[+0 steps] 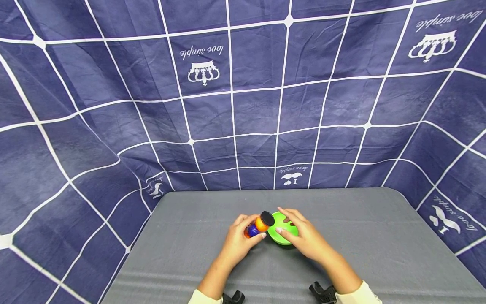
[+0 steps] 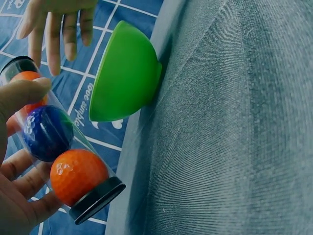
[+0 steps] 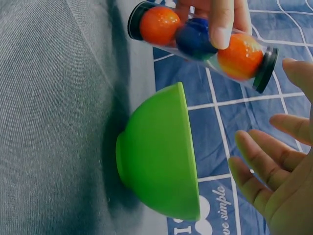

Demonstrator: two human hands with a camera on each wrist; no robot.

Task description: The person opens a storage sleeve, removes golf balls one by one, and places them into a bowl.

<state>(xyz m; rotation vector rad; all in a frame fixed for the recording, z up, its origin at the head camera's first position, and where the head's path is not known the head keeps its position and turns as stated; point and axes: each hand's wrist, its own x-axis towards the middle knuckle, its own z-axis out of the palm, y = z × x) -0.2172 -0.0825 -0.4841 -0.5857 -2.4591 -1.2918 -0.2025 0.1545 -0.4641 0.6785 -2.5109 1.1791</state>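
Observation:
My left hand (image 1: pixel 236 242) grips a clear tube (image 2: pixel 80 171) with black end caps, holding it tilted above the table just left of the bowl. Inside the tube sit two orange balls and one dark blue ball between them; their dimpled surface looks like golf balls. The green bowl (image 3: pixel 159 152) stands upright on the table, its inside only partly visible in the head view. Over the bowl's right side hovers my right hand (image 1: pixel 309 238), fingers spread and relaxed, with nothing held. In the right wrist view this hand is apart from both tube and bowl.
A grey cloth-covered table (image 1: pixel 182 253) lies under the hands. Blue cloth (image 1: pixel 258 109) with white grid lines hangs behind it and at both sides. Black wrist mounts (image 1: pixel 322 292) show near the sleeves.

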